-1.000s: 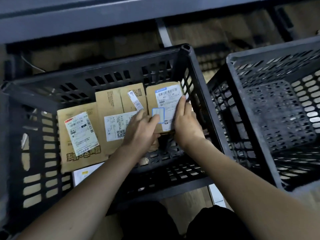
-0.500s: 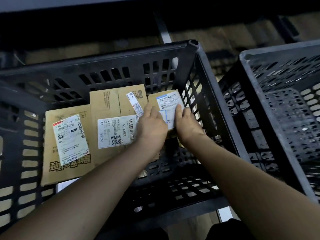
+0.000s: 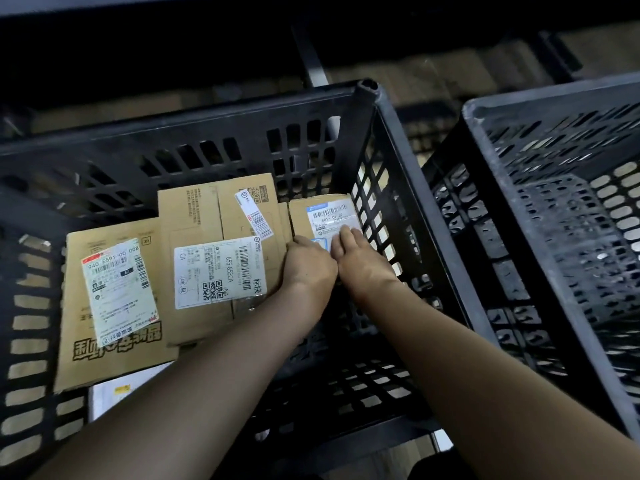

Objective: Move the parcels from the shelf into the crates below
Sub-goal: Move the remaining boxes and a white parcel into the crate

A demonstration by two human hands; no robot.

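A small brown parcel (image 3: 323, 211) with a white barcode label lies in the far right corner of the left black crate (image 3: 242, 133). My left hand (image 3: 308, 266) grips its near left edge, fingers curled down beside it. My right hand (image 3: 358, 259) rests on its label with straight fingers. A middle brown parcel (image 3: 207, 213) and a larger left brown parcel (image 3: 114, 348), both labelled, lie flat beside it in the same crate. A white parcel (image 3: 110, 393) peeks out under the left one.
A second black slotted crate (image 3: 540, 109) stands to the right, with nothing visible inside. A dark shelf beam (image 3: 207, 36) and an upright post run above the crates. The near part of the left crate's floor (image 3: 363, 386) is bare.
Both hands have pushed the small parcel down and deeper into the crate's far right corner. My right hand has slid from its right edge onto the label. The view has moved closer.
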